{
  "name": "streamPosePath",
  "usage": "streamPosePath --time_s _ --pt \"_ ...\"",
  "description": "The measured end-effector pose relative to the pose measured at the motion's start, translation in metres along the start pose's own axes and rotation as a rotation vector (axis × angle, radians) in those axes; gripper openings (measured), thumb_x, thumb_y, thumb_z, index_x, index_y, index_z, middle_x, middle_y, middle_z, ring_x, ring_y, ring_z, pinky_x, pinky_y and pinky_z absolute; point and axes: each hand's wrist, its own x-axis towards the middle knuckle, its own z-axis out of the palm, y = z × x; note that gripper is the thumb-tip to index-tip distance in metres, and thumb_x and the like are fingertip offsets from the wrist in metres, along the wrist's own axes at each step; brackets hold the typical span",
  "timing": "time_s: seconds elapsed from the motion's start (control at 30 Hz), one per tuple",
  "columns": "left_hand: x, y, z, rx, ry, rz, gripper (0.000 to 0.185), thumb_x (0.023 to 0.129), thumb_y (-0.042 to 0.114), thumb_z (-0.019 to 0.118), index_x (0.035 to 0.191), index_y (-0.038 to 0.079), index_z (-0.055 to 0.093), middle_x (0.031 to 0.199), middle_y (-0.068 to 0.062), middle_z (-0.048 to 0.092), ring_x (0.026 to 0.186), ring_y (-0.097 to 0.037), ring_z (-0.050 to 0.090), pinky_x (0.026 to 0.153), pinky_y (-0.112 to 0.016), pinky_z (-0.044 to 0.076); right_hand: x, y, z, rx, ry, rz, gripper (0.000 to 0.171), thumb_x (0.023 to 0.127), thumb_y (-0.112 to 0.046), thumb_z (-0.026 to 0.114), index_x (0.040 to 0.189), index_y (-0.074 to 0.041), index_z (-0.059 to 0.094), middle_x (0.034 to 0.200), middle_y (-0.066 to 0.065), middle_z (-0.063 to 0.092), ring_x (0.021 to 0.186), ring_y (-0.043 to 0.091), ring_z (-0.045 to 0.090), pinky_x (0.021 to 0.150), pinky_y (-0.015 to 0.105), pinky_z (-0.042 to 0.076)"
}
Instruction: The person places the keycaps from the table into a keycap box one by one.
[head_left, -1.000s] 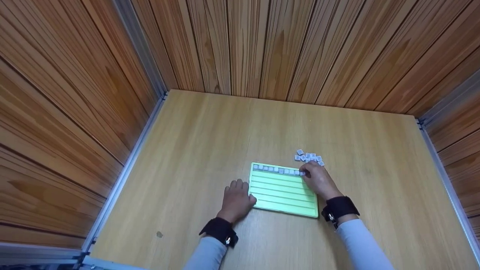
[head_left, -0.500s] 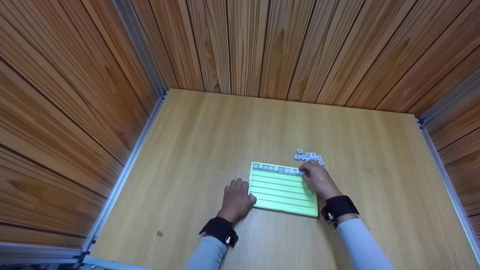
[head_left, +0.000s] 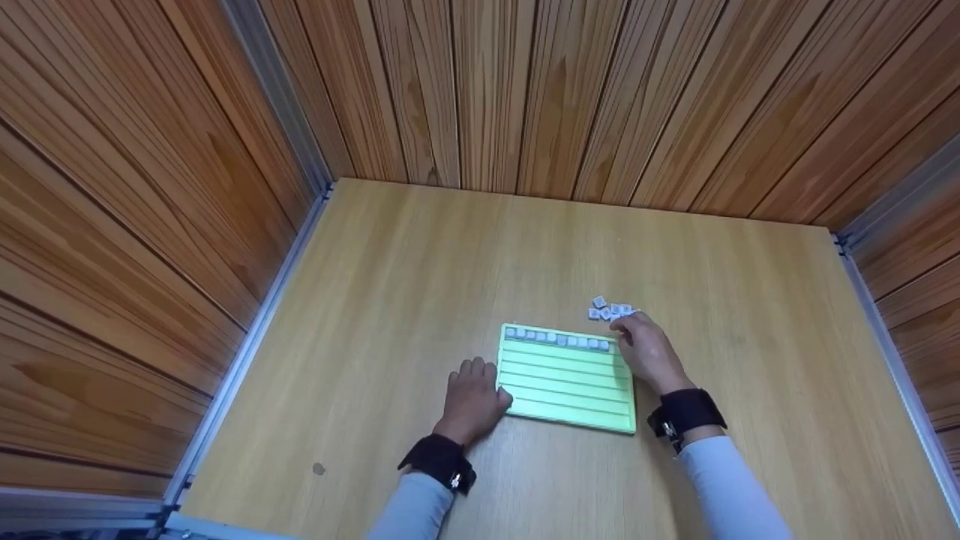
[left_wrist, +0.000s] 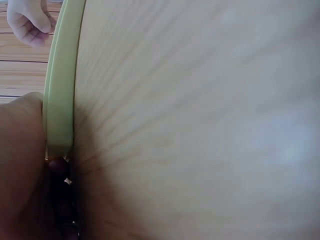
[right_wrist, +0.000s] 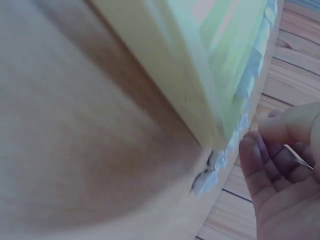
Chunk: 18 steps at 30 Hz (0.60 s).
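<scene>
A light green board (head_left: 566,391) with raised lines across it lies on the table. Along its top channel runs a row of small pale square tiles (head_left: 556,339). My left hand (head_left: 471,405) grips the board's left side, thumb over the rim and fingers along the outer edge; the left wrist view shows the board's side wall (left_wrist: 62,100) beside that hand. Above the top right corner hovers my right hand (head_left: 649,354), fingers loosely bent. No tile shows between its thumb and fingertips (right_wrist: 250,145) in the right wrist view. It partly covers the loose tiles (head_left: 606,313) behind the board.
The wooden table (head_left: 390,300) is bounded by plank walls at the back (head_left: 487,97) and sides, with metal rails along the left and right edges. A dark spot (head_left: 319,469) marks the table at front left. Both wrists wear black bands.
My right hand has let go of the tile at the right end of the row and moved slightly right and up toward the loose tiles. The left hand and the board stay put.
</scene>
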Motion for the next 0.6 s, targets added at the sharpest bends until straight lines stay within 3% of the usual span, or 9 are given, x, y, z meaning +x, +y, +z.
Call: streamPosePath --time_s 0.1,0.3,0.47,0.6 --pt "0.001 0.000 -0.001 0.002 -0.025 -0.011 0.018 0.085 0.028 0.054 0.084 0.012 0.046 0.086 -0.002 0.036 0.079 -0.020 0.032 0.067 -0.034 0.028 0.000 0.005 -0.007 0.010 0.021 0.026 0.025 0.095 0.000 0.058 0.119 0.002 0.066 0.118 0.018 0.059 0.108 0.035 0.059 0.090 0.050 0.049" --pt "-0.001 0.001 0.003 0.008 0.015 -0.002 0.018 0.084 0.028 0.054 0.086 0.010 0.049 0.087 -0.002 0.038 0.082 -0.022 0.038 0.068 -0.035 0.030 -0.003 0.017 -0.015 -0.004 0.113 0.080 0.039 0.096 -0.008 0.060 0.133 0.005 0.057 0.132 0.026 0.047 0.120 0.042 0.048 0.096 0.057 0.043" --pt "-0.001 0.001 0.002 0.013 -0.002 -0.010 0.021 0.085 0.030 0.055 0.088 0.010 0.050 0.087 -0.002 0.038 0.082 -0.021 0.037 0.068 -0.035 0.031 -0.006 0.027 -0.020 -0.017 0.061 0.167 0.047 0.096 -0.006 0.054 0.142 0.004 0.048 0.141 0.031 0.038 0.129 0.047 0.039 0.102 0.061 0.039" --pt "0.002 0.001 0.001 0.024 -0.007 -0.014 0.021 0.086 0.030 0.055 0.088 0.010 0.051 0.087 -0.002 0.039 0.081 -0.021 0.037 0.068 -0.035 0.031 -0.002 0.034 -0.021 -0.030 0.034 0.151 0.043 0.097 -0.006 0.053 0.139 0.005 0.050 0.140 0.030 0.040 0.129 0.047 0.039 0.103 0.061 0.038"
